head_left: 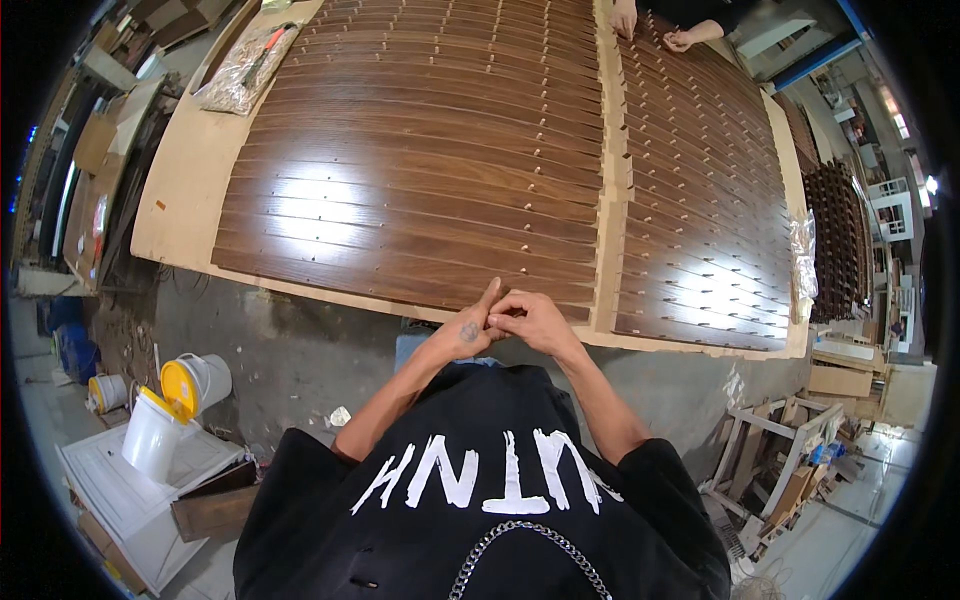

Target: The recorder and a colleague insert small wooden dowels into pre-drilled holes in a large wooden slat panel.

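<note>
Pinched together at frame centre, left hand and right hand meet fingertip to fingertip over the near edge of the slats; fingers closed on something very small, too small to identify, possibly a peg like those dotting the boards. Which hand actually has it cannot be told.

Items, largest first:

- Bench: pale board, upper half of frame, carrying everything below.
- Large slat panel: dark glossy wood strips laid side by side, upper centre, small light pegs along the seams. Hands sit just at its lower edge.
- Second slat panel: upper right, same make, separated by a pale strip.
- Stacked slats: far right edge.
- White bucket and yellow-lidded tub: lower left, on the floor side.
- Plastic bag: upper left on the bench, contents unclear.
- Another person's hands: top edge, resting on the second panel.

Step, as judged: a small part is being sorted or readied between the fingers, not yet set into a slat. Next move calls for a fine, steady pinch and accurate placing at a seam on the near edge.
</note>
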Motion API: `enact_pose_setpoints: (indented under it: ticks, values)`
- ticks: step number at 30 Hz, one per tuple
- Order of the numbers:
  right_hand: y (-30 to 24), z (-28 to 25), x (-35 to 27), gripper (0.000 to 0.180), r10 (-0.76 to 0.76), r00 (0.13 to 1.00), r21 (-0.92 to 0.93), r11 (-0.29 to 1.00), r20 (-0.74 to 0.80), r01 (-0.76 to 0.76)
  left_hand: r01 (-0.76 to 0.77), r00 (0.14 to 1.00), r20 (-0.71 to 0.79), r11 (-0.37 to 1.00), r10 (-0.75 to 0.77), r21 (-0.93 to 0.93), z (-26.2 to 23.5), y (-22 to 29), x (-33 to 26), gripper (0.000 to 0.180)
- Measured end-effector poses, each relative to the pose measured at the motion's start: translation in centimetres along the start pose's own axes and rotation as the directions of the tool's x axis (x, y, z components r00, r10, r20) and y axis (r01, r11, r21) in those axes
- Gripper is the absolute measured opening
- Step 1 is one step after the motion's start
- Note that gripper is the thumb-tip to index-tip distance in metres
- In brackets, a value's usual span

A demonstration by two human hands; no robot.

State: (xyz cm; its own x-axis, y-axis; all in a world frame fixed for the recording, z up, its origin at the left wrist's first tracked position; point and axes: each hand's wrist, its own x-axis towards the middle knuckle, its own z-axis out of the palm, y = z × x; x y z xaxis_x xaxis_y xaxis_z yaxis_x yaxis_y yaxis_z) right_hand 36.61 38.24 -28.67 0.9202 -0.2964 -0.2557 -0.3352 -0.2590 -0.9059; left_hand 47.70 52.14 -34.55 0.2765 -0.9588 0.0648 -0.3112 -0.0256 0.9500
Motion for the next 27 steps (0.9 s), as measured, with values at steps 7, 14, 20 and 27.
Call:
enact_pose_setpoints:
  ticks: [7, 14, 20, 27]
  values:
    - [6.1, 0.4, -2.5, 0.015, 0.359, 0.878, 0.404, 0.889, -0.316, -0.218, 0.514, 0.857, 0.207, 0.762, -0.471, -0.393, -3.3, 2.0, -0.4, 0.079]
    - [4.2, 1.2, -2.6, 0.015, -0.083, 0.951, -0.587, 0.802, -0.298, -0.114, 0.55, 0.825, 0.143, 0.716, -0.547, -0.43, -5.4, 2.4, -1.0, 0.078]
    - [2.8, 2.8, -2.4, 0.019, -0.092, 0.954, -0.754, 0.636, -0.287, -0.165, 0.524, 0.842, 0.128, 0.742, -0.523, -0.418, -5.1, 2.3, -1.9, 0.081]
    - [1.4, 2.3, -1.0, 0.019, -0.007, 0.986, -0.796, 0.592, -0.166, -0.13, 0.505, 0.862, 0.2, 0.818, -0.465, -0.275, -4.3, 2.7, -3.4, 0.086]
